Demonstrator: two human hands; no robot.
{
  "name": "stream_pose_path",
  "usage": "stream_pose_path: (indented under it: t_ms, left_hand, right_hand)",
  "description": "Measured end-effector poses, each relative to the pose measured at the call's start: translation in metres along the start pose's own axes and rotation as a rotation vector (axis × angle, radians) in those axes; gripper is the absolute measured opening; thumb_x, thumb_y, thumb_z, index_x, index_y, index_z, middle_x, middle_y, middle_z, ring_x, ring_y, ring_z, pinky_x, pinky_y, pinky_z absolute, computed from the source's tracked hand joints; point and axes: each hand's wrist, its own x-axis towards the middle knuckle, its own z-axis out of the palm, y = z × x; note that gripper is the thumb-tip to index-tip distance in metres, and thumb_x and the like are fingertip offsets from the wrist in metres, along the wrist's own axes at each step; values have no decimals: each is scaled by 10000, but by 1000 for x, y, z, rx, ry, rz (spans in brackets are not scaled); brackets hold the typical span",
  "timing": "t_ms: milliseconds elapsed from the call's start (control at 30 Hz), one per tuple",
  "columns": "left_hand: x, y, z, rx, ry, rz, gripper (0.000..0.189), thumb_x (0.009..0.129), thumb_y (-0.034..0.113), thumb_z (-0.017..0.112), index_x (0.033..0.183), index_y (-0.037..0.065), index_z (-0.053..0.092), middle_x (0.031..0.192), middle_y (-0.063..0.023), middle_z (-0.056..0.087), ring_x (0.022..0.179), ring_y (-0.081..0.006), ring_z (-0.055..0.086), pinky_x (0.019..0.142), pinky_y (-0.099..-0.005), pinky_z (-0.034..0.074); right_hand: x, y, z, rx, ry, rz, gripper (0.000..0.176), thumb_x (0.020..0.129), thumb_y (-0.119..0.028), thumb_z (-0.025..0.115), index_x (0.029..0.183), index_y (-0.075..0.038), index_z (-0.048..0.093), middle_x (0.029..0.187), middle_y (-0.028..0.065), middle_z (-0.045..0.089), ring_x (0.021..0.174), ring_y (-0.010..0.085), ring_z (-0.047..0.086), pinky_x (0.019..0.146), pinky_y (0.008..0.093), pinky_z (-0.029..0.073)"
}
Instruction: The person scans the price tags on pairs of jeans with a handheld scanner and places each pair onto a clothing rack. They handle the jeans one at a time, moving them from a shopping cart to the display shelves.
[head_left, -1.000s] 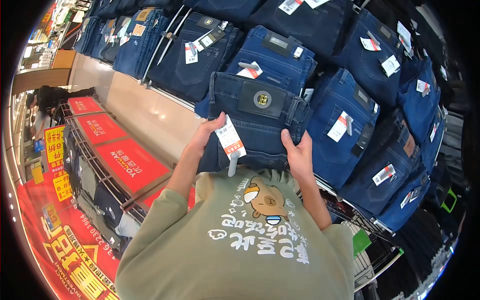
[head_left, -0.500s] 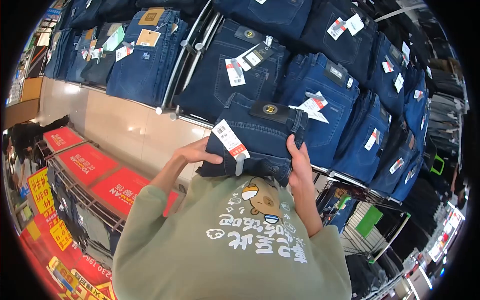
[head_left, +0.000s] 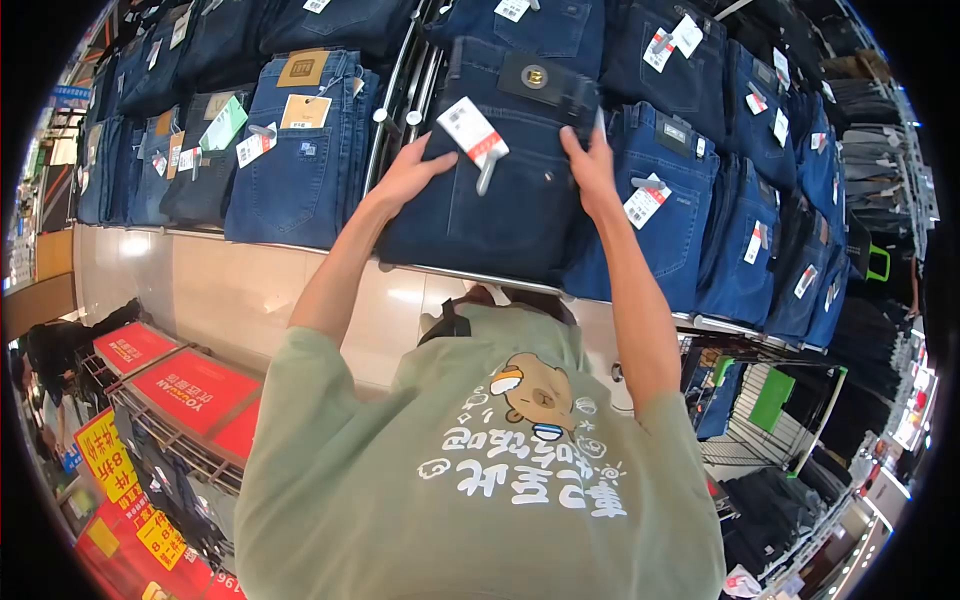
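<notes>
A folded pair of dark blue jeans (head_left: 510,150) lies over the stack at the middle of the rack, its waistband patch with a gold emblem (head_left: 535,76) toward the top. A white and red price tag (head_left: 473,132) with a grey plastic security tag hangs on it. My left hand (head_left: 412,172) is at the left edge of the jeans, thumb apart from the fingers. At the right edge, my right hand (head_left: 590,160) has its thumb on the denim and its fingers round the side, partly hidden.
Folded jeans with tags (head_left: 290,150) stand on the left, more (head_left: 655,200) on the right. Metal rails (head_left: 400,100) divide the stacks. Behind me are red sign boards (head_left: 190,390) and a cart with a green panel (head_left: 772,400).
The folded jeans have moved up and away from my body onto the rack stack. Both arms are stretched further forward, and my left hand has loosened from the jeans.
</notes>
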Motion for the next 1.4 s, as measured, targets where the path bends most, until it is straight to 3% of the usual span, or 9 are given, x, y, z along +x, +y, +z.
stream_pose_path:
  t_ms: [133, 367, 433, 567, 967, 1100, 1233, 1300, 1400]
  left_hand:
    - [61, -73, -10, 490, 225, 114, 555, 839, 175, 674, 1309, -23, 457, 1189, -152, 593, 1042, -219, 606, 911, -321, 474]
    - [67, -82, -4, 249, 275, 231, 584, 832, 173, 691, 1309, -54, 441, 1169, -159, 610, 1028, -210, 610, 909, -310, 467]
    - [73, -90, -8, 360, 253, 104, 750, 808, 275, 716, 1355, -102, 367, 1322, -256, 488, 1213, -313, 507, 1017, -359, 391]
    - [45, -53, 4, 692, 266, 196, 694, 821, 334, 684, 1285, -122, 442, 1148, -301, 590, 1089, -374, 586, 939, -378, 447]
    - [37, -47, 12, 885, 424, 150, 530, 829, 258, 677, 1243, -27, 506, 1112, -233, 624, 1023, -411, 596, 867, -401, 480]
    - [-18, -28, 40, 1213, 544, 653, 520, 768, 97, 673, 1261, 48, 517, 1262, -200, 499, 1154, -385, 486, 952, -459, 399]
    - [-27, -44, 96, 1038, 109, 789, 477, 770, 76, 627, 1240, 71, 549, 1380, -196, 435, 1283, -399, 387, 1058, -479, 304]
    - [-14, -80, 109, 1016, -16, 774, 434, 786, 90, 618, 1216, 58, 566, 1406, -205, 414, 1313, -418, 350, 1077, -493, 278]
    - [-25, -97, 125, 1165, 31, 773, 460, 845, 83, 547, 1301, 55, 504, 1447, -216, 356, 1351, -418, 293, 1095, -493, 250]
  right_hand:
    - [6, 68, 17, -357, 166, 70, 608, 824, -289, 686, 1314, 1, 471, 1261, 237, 551, 1183, 357, 528, 996, 392, 401]
    - [5, 58, 21, -164, 300, -144, 619, 816, -282, 695, 1309, 9, 461, 1255, 240, 553, 1181, 361, 529, 990, 393, 406]
    - [7, 66, 18, -326, 263, -81, 611, 810, -273, 700, 1300, 6, 463, 1232, 249, 564, 1175, 376, 529, 986, 405, 407]
    - [7, 63, 22, -417, 289, -11, 574, 806, -245, 697, 1280, -8, 477, 1211, 268, 568, 1138, 406, 543, 979, 413, 412]
    - [-14, 49, 19, -526, 255, 32, 538, 861, -205, 630, 1292, 32, 412, 1100, 310, 578, 1035, 465, 553, 893, 466, 441]
    - [-67, 60, 11, -594, 300, -367, 578, 806, -133, 666, 1314, -21, 414, 1187, 235, 481, 1063, 419, 500, 892, 445, 435]
    - [-159, 27, 6, -666, 178, -460, 412, 752, -86, 668, 1150, -73, 564, 1094, 141, 592, 983, 345, 572, 805, 446, 451]
    - [-202, 33, -1, -437, 162, -181, 252, 793, -118, 646, 1038, -62, 618, 908, 97, 660, 861, 276, 623, 762, 408, 474]
    - [-234, 53, -43, -392, 360, -236, 192, 818, -117, 626, 997, -49, 626, 840, 107, 655, 762, 287, 630, 683, 399, 493]
